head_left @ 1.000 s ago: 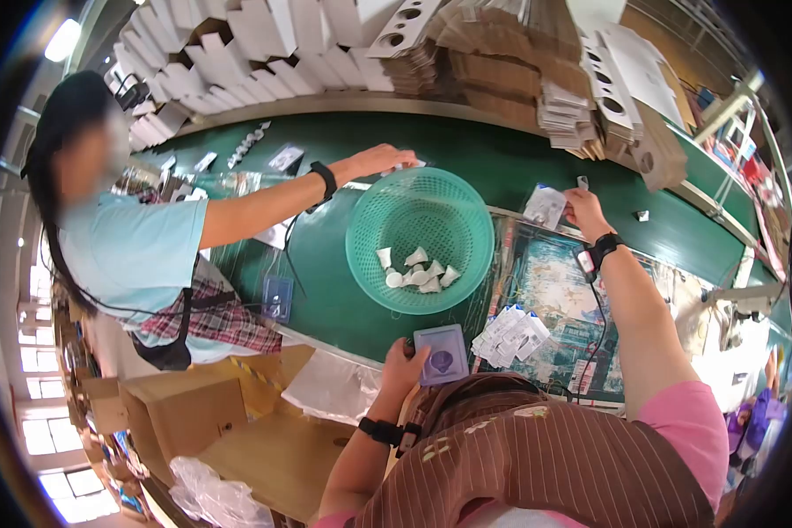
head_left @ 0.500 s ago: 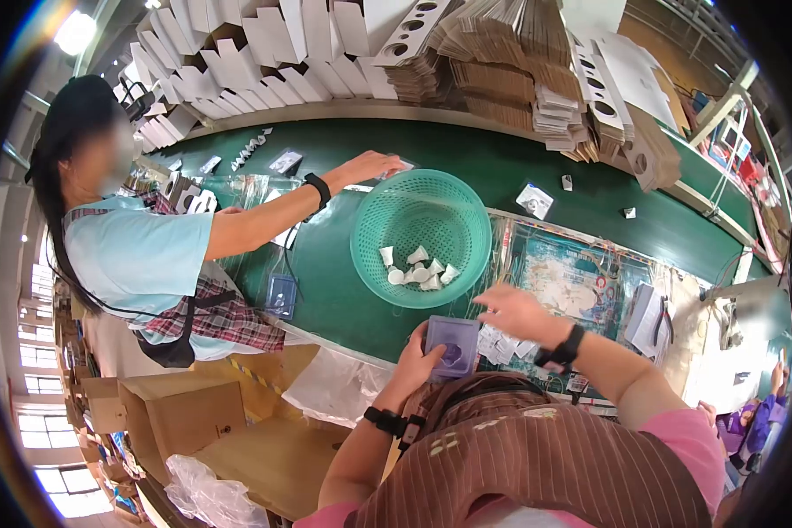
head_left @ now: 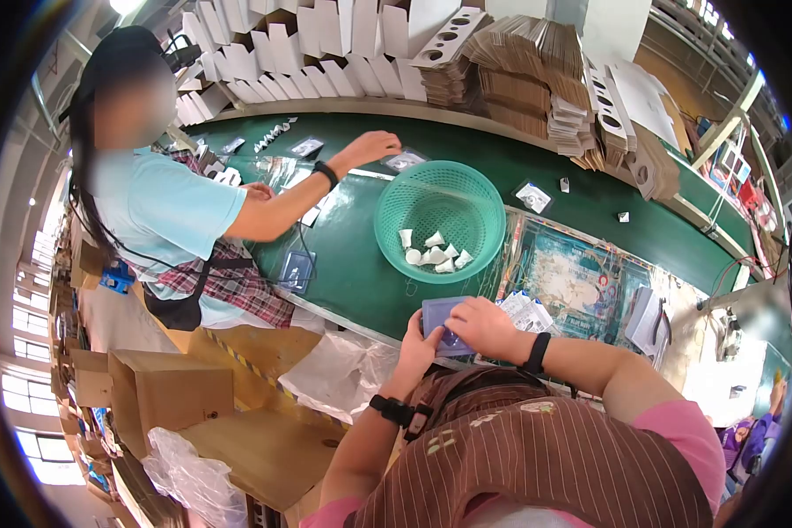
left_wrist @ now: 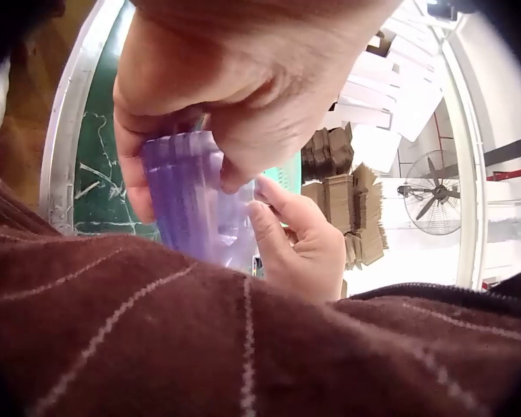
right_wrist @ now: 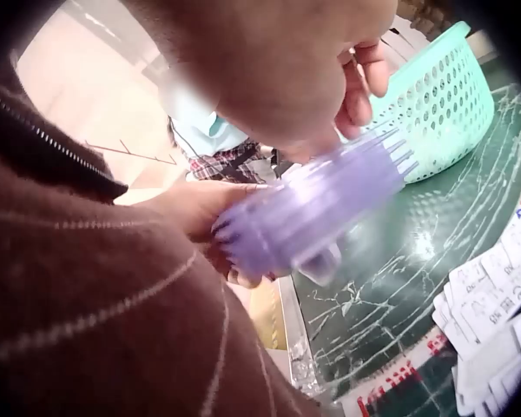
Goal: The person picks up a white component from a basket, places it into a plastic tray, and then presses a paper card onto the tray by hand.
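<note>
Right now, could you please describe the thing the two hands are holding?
Find the green table and the mint basket on it. Just this side of the basket, the left hand and right hand hold a translucent purple tray stack, the only purple item beside the white packets.

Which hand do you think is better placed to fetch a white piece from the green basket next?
Probably the right hand: it only pinches the top edge of the purple trays, which the left hand grips from below.
</note>
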The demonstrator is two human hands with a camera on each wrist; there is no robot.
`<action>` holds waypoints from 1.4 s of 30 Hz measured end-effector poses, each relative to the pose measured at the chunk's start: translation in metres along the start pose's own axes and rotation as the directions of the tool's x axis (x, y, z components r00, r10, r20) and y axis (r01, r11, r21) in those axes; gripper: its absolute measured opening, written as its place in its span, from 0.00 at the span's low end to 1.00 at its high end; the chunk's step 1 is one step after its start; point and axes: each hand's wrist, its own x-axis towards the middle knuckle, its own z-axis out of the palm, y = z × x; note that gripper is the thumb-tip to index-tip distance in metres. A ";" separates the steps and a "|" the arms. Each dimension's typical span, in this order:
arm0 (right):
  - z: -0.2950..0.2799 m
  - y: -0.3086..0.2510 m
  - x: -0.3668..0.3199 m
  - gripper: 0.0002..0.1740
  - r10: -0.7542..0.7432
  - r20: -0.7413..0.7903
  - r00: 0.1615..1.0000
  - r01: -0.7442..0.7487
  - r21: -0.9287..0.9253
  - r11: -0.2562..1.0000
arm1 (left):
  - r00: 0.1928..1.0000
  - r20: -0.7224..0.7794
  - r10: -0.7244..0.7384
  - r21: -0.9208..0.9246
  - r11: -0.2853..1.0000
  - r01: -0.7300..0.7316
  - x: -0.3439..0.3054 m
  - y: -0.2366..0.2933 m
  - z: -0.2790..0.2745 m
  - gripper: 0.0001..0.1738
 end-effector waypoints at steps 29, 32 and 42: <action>0.015 0.033 0.032 0.09 0.493 0.392 0.777 -0.610 0.663 0.434 | 0.893 0.151 0.423 0.702 0.590 -0.398 0.009 0.015 -0.031 0.22; 0.002 0.024 0.040 0.10 0.423 0.165 0.891 -0.435 0.578 0.691 | 0.874 0.188 0.449 0.573 0.673 -0.469 0.010 0.030 -0.035 0.14; -0.040 0.006 0.060 0.19 0.038 -0.113 0.993 -0.056 -0.165 0.985 | 0.951 0.227 -0.211 -0.376 0.882 0.285 0.005 0.084 -0.017 0.17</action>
